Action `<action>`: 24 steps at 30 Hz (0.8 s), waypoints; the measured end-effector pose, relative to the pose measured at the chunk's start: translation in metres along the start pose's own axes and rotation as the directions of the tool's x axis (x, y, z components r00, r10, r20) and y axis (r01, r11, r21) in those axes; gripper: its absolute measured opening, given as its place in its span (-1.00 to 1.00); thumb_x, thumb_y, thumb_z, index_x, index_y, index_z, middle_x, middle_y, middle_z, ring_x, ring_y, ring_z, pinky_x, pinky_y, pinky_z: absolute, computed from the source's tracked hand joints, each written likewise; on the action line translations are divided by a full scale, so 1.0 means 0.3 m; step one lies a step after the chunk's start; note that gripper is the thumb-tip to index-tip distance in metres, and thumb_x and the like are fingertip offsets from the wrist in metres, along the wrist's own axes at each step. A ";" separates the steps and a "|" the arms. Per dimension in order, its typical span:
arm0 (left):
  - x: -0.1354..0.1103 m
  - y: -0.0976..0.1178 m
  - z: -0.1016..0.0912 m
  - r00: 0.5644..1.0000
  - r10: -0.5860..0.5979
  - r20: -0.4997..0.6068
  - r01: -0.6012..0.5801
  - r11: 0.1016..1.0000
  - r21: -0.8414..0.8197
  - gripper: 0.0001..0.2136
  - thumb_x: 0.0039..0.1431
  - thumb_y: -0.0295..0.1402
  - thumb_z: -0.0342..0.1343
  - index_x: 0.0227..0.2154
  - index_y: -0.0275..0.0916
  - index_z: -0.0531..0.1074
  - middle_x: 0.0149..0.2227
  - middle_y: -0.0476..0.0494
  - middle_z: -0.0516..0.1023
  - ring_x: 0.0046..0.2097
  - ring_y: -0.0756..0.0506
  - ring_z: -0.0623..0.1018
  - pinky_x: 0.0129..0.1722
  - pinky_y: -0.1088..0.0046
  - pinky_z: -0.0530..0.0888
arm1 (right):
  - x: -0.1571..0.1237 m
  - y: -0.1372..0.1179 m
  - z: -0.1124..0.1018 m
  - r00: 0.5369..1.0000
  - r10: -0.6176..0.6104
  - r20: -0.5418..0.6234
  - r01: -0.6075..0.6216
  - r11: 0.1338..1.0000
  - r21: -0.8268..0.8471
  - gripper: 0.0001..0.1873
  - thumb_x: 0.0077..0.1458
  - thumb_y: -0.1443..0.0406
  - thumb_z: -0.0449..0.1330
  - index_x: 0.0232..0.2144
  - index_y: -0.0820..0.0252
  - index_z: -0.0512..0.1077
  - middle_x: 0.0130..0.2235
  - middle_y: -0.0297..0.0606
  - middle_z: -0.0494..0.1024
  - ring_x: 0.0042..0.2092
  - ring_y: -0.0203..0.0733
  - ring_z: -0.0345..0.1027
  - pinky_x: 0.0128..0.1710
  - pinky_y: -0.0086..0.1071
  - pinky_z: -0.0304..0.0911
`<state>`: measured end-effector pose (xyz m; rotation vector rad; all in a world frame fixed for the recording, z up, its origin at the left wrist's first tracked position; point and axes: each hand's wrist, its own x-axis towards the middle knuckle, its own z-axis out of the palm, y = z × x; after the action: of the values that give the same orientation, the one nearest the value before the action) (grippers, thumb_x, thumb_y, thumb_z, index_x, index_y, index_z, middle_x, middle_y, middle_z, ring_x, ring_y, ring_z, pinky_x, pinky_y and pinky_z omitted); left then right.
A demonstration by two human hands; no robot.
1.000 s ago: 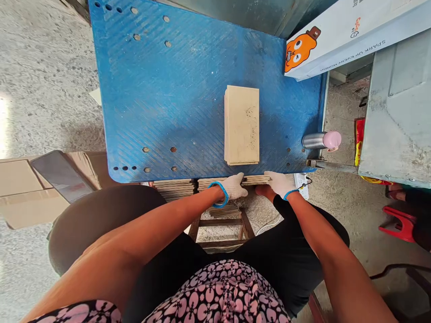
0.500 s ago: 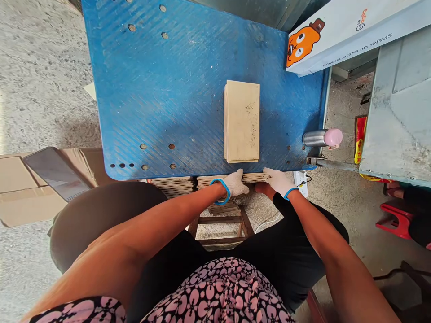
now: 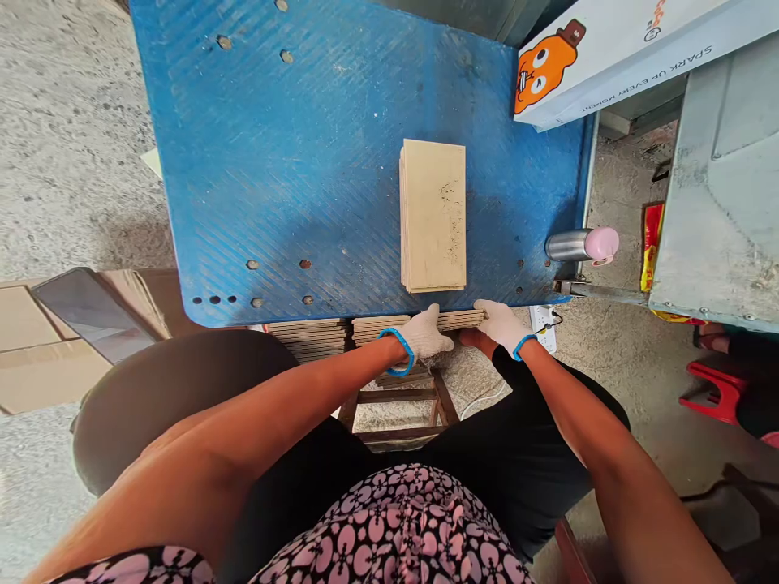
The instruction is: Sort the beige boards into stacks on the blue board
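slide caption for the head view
Gloved left hand and right hand hold thin boards at the edge of a blue table bearing another stack.

Stack of boards [image 3: 432, 216] and blue table [image 3: 292, 162] now slightly higher in view, far-left dark holes out of frame

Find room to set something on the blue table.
Bare table lies left of the tabletop stack; less between it and the bottle. Crowded: the near edge, with left hand, right hand and boards; far right corner, by the box.
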<state>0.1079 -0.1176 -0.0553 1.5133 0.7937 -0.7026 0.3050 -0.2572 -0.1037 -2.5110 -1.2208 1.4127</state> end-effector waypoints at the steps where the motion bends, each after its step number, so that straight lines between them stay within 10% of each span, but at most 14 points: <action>1: -0.005 0.003 0.001 1.000 0.007 0.002 -0.007 1.000 0.002 -0.29 0.06 -0.29 0.30 0.24 -0.34 0.16 0.10 -0.35 0.52 0.11 -0.24 0.53 -0.01 0.42 0.43 | -0.001 0.001 0.002 1.000 -0.008 -0.002 0.008 1.000 0.003 -0.63 -0.11 0.43 0.12 -0.19 0.15 0.49 -0.27 -0.23 0.56 -0.22 -0.12 0.32 -0.21 -0.39 0.23; 17: -0.018 0.038 -0.081 0.995 -0.098 -0.036 0.102 0.981 0.163 -0.53 0.10 -0.20 0.27 0.01 -0.34 0.38 0.01 -0.32 0.58 -0.01 -0.23 0.59 -0.19 0.44 0.45 | -0.006 -0.111 -0.054 0.992 0.117 0.041 -0.108 0.979 -0.175 -0.78 -0.14 0.51 0.11 -0.44 0.12 0.38 -0.44 -0.22 0.44 -0.38 -0.13 0.25 -0.35 -0.35 0.07; 24: -0.049 0.036 -0.144 0.995 -0.018 -0.094 0.022 0.999 0.038 -0.71 0.03 -0.31 0.27 -0.17 -0.31 0.50 -0.16 -0.18 0.62 -0.11 -0.19 0.59 -0.23 0.44 0.45 | -0.017 -0.180 -0.216 0.962 0.137 -0.234 -0.149 0.988 -0.035 -0.87 0.15 0.21 0.07 -0.34 0.07 0.41 -0.38 -0.24 0.46 -0.32 -0.11 0.26 -0.26 -0.29 0.15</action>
<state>0.1076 -0.0763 -0.0334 1.5853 0.8713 -0.6692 0.3174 -0.2005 -0.0421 -2.7545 -1.0679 1.0819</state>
